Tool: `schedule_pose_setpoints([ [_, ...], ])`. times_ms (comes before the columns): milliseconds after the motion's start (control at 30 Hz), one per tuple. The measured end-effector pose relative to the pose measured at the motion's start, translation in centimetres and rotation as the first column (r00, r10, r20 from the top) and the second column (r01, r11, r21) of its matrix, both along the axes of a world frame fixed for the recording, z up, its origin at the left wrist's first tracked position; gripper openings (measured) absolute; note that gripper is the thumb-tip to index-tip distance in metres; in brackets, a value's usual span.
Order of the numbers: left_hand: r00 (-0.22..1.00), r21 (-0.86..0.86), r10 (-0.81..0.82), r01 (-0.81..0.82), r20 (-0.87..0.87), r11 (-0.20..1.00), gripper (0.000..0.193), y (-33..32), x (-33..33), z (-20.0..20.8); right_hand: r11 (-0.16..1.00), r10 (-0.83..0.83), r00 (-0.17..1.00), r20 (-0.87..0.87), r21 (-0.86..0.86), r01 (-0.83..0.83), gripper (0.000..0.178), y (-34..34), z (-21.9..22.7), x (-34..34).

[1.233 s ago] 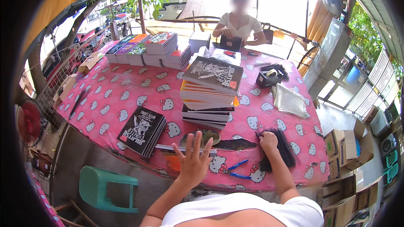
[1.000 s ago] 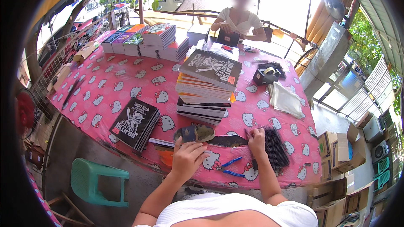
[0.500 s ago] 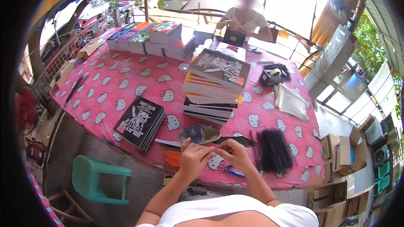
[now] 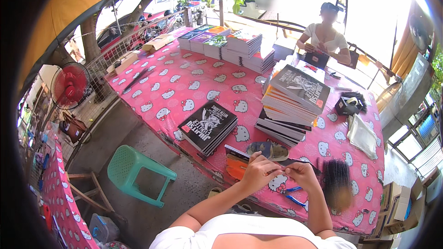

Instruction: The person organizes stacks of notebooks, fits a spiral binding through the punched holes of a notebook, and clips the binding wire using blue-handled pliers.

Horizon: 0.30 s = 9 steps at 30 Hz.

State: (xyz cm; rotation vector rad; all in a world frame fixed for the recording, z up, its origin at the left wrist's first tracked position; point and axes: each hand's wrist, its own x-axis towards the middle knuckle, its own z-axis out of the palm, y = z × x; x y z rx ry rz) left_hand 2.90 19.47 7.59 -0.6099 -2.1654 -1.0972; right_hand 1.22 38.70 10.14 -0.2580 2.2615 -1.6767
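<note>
My left hand (image 4: 260, 174) and my right hand (image 4: 301, 175) meet over the near edge of the table, fingertips pinched close together. What lies between the fingers is too small to make out. Left of and partly under my left hand is a book with an orange cover part (image 4: 236, 168) and a thin edge of pages; my hand hides the rest. Just beyond my hands lies a camouflage-patterned, slipper-shaped thing (image 4: 259, 148). Blue-handled pliers (image 4: 295, 198) rest below my right hand. To its right lies a bundle of black plastic binding coils (image 4: 335, 175).
Black spiral-bound books (image 4: 208, 127) lie left; a tall book stack (image 4: 295, 87) stands ahead. More book piles (image 4: 214, 41) line the far edge. Across the table a person (image 4: 325, 39) handles a dark box (image 4: 316, 60). A green stool (image 4: 134, 168) stands at left, a red fan (image 4: 70, 85) beyond.
The view has swung left, so the table and everything on it sit further right. My hands stay pinched together at the same spot by the book.
</note>
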Motion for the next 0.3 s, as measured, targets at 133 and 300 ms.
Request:
schedule_pose_setpoints([
  [133, 0.999, 0.054, 0.034, -0.036, 0.035, 0.998, 0.018, 0.4, 0.0, -0.2, 0.956, 0.158, 0.810, -0.565, 0.294, 0.019, 0.018, -0.4, 1.0, 0.6],
  [300, 0.990, -0.001, 0.020, -0.020, 0.142, 1.000, 0.025, -0.7, -0.4, 0.2, 0.962, 0.067, 0.906, -0.417, 0.268, 0.052, 0.022, -0.4, -0.8, 0.8],
])
